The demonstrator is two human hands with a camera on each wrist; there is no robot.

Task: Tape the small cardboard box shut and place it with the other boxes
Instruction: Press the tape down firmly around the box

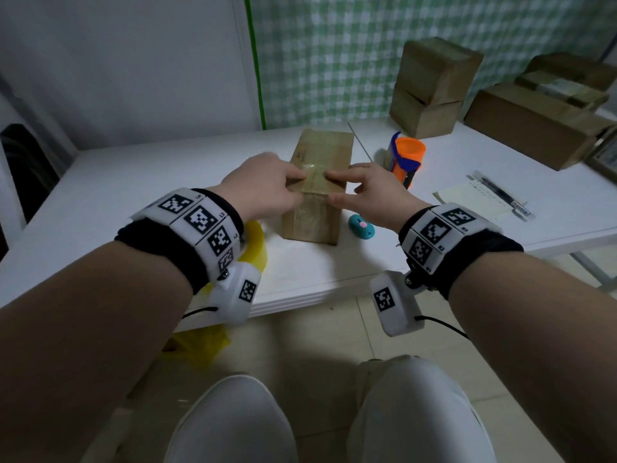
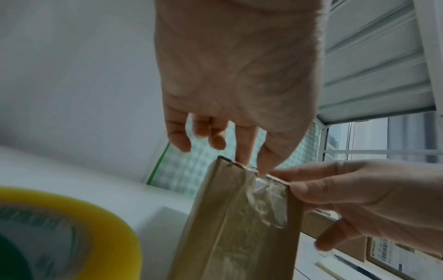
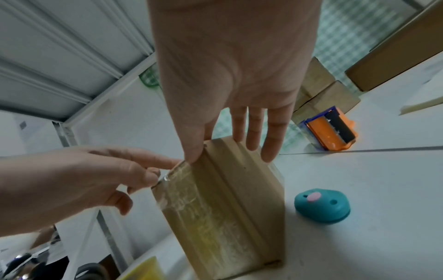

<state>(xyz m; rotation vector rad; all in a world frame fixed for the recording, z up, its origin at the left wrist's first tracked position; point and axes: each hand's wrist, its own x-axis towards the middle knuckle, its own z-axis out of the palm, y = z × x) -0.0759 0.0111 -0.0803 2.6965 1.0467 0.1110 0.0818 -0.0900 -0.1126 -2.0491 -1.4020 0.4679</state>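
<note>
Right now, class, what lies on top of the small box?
Clear tape crosses the box top; left hand and right hand fingers press it. Whatever lies under them is hidden.

matt cardboard box (image 1: 317,182), glossy clear tape (image 2: 261,199)

Makeshift home packing spot
White table (image 1: 133,182) under both hands; taped boxes (image 1: 434,85) stacked beyond right hand (image 1: 377,198), tape dispenser (image 1: 405,155) nr it, yellow tape roll (image 2: 95,212) by left hand (image 1: 263,185); checked curtain (image 1: 334,55) behind.
</note>
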